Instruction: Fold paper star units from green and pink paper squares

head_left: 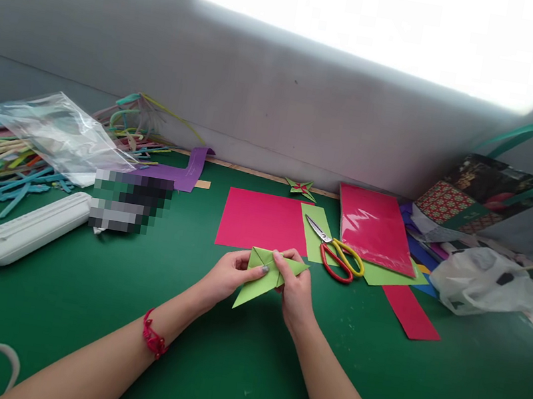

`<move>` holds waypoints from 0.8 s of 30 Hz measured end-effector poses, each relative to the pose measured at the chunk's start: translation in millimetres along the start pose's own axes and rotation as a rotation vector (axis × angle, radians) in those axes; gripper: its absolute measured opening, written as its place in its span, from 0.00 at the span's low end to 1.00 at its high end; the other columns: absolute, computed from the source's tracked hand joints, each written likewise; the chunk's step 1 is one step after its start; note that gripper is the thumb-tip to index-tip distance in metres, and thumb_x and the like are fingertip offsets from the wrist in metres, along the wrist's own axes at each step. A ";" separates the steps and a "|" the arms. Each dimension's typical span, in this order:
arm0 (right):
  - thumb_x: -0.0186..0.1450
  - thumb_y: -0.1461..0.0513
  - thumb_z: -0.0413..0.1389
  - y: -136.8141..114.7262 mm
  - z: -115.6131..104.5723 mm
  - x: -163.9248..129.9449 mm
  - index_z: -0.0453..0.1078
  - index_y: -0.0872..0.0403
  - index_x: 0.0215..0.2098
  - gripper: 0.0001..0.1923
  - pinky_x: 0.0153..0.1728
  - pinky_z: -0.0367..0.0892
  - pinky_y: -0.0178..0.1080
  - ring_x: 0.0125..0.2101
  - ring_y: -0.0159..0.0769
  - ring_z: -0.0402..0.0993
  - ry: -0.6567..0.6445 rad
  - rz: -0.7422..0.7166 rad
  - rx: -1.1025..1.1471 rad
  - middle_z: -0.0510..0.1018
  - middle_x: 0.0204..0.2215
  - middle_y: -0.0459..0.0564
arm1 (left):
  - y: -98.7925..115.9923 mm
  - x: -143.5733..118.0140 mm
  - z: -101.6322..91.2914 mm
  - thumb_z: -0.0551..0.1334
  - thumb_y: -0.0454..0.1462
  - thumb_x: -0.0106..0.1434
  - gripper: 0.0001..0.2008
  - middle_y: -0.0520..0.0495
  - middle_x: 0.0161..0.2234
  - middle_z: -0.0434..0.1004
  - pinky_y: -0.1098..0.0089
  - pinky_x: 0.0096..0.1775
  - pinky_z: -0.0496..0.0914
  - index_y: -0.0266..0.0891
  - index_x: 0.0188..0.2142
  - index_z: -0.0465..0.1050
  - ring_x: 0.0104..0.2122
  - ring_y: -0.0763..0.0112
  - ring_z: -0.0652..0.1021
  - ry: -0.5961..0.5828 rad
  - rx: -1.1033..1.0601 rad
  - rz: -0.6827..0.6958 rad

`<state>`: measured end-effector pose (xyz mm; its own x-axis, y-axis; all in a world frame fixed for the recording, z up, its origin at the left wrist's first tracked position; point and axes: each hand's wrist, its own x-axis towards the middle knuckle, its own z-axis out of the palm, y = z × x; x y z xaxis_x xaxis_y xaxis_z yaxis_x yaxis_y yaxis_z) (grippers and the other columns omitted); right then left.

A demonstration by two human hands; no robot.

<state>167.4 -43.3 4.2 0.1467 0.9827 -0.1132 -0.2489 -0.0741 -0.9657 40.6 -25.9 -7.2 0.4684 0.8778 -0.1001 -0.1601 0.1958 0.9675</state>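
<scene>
A piece of folded light-green paper (259, 286) with pointed corners is held above the green table, near its middle. My left hand (229, 276) pinches it from the left, thumb on top and fingers behind. From the right, my right hand (297, 287) grips it too, its thumb pressing on the folds. Just beyond my hands lies a flat red sheet (263, 222). To the right, scissors (339, 250) with one red and one yellow handle rest partly on a light-green sheet (312, 223), blades slightly apart.
A folded red-and-green paper star (301, 188) sits by the wall. At right are a wrapped red paper pack (376, 227), a red strip (413, 314), a plastic bag (479, 280) and a patterned bag (474, 195). At left are a white power strip (32, 226) and coloured pipe cleaners (20, 187).
</scene>
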 end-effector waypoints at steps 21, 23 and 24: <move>0.51 0.51 0.57 4.0 -2.7 4.3 0.59 0.53 0.23 0.16 0.11 0.53 0.28 0.13 0.25 0.57 0.027 -0.011 -0.076 0.60 0.13 0.39 | -3.4 2.1 -3.2 0.62 0.42 0.52 0.14 0.46 0.27 0.75 0.69 0.29 0.69 0.33 0.34 0.70 0.26 0.67 0.76 -0.020 0.010 -0.001; 0.52 0.52 0.57 3.0 -3.7 4.1 0.58 0.54 0.22 0.16 0.12 0.56 0.29 0.14 0.26 0.59 0.040 -0.064 -0.097 0.62 0.14 0.39 | -4.2 2.4 -2.1 0.62 0.42 0.52 0.14 0.46 0.27 0.75 0.69 0.28 0.69 0.33 0.34 0.70 0.26 0.66 0.76 -0.015 0.019 -0.013; 0.52 0.52 0.56 2.5 -4.1 3.8 0.59 0.54 0.22 0.16 0.12 0.58 0.29 0.14 0.26 0.59 0.043 -0.086 -0.110 0.62 0.14 0.39 | -4.5 2.2 -1.6 0.61 0.43 0.52 0.14 0.47 0.27 0.75 0.69 0.28 0.69 0.33 0.34 0.70 0.25 0.66 0.76 -0.010 0.022 -0.014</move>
<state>171.3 -40.5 0.4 0.2048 0.9781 -0.0368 -0.1280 -0.0106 -0.9917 41.0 -24.1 -12.1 0.4793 0.8706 -0.1111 -0.1344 0.1979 0.9710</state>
